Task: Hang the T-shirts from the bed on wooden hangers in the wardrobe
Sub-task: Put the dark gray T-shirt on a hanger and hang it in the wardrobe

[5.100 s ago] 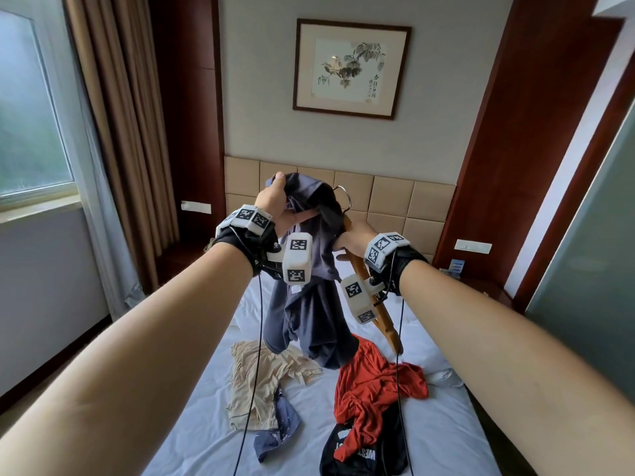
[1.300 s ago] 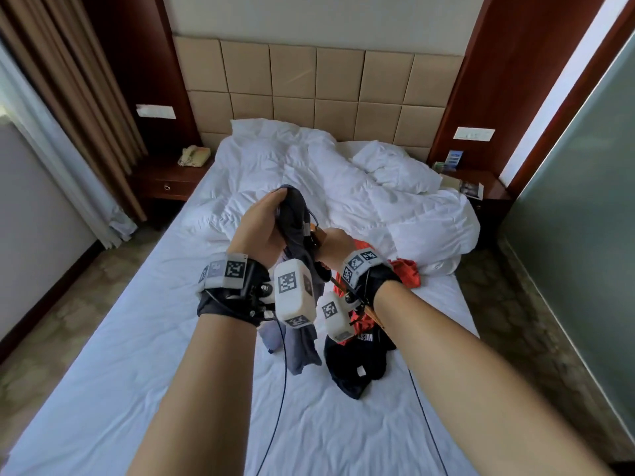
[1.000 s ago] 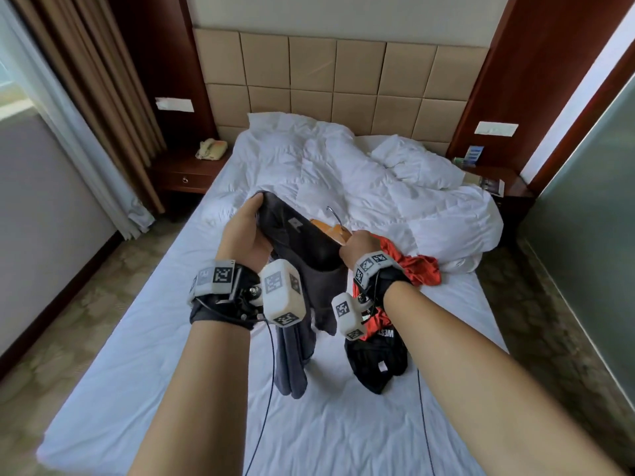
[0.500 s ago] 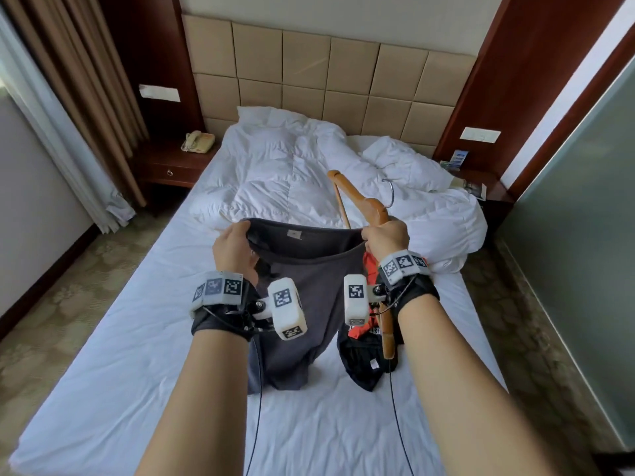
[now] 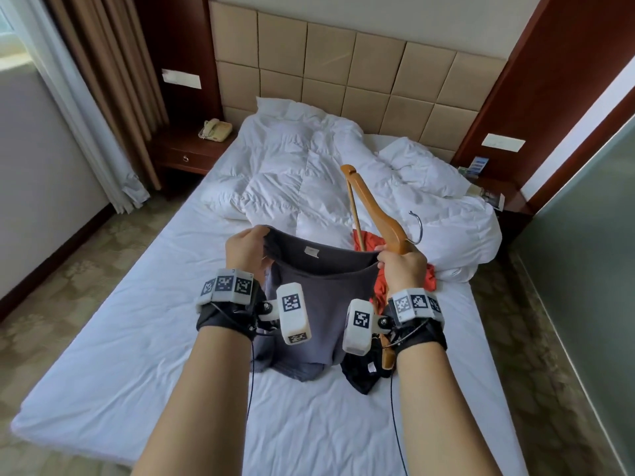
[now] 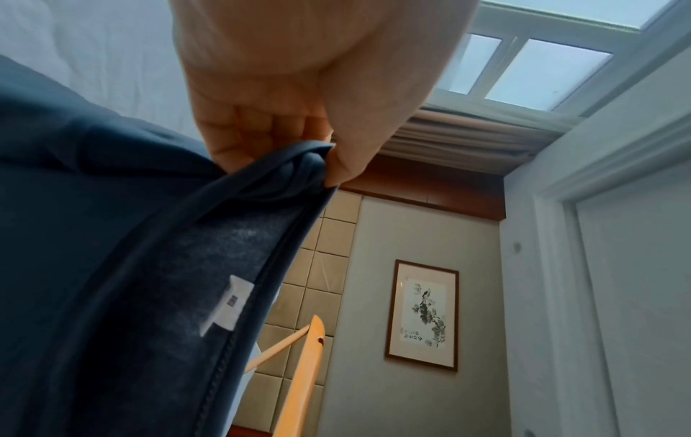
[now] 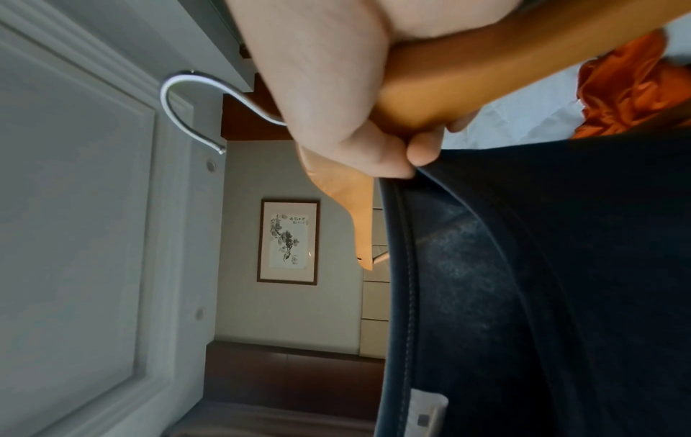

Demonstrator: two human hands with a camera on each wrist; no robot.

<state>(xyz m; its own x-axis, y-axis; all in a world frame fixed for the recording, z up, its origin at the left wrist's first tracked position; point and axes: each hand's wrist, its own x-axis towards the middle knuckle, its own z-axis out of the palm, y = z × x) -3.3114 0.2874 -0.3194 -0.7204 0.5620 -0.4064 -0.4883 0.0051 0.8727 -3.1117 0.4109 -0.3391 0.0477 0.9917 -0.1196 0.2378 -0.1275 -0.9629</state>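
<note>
A dark grey T-shirt (image 5: 318, 304) hangs stretched between my two hands above the bed, its collar pulled wide with the white label facing me. My left hand (image 5: 245, 250) pinches the collar's left end (image 6: 299, 159). My right hand (image 5: 400, 264) grips a wooden hanger (image 5: 374, 207) in its fist and pinches the collar's right end (image 7: 418, 171) with thumb and forefinger. The hanger points up and away, outside the shirt, its metal hook (image 5: 417, 228) to the right. An orange T-shirt (image 5: 372, 243) and a black T-shirt (image 5: 360, 372) lie on the bed behind the grey one.
The bed (image 5: 137, 338) has a white sheet, with a rumpled duvet (image 5: 309, 173) and pillows at its head. A nightstand with a telephone (image 5: 214, 129) stands at the left, curtains (image 5: 103, 97) beyond it. A glass partition (image 5: 584, 235) runs along the right.
The bunched grey shirt has been spread out: my hands drew apart and stretched its collar open. The hanger swung up from among the fabric and now stands clear above my right hand.
</note>
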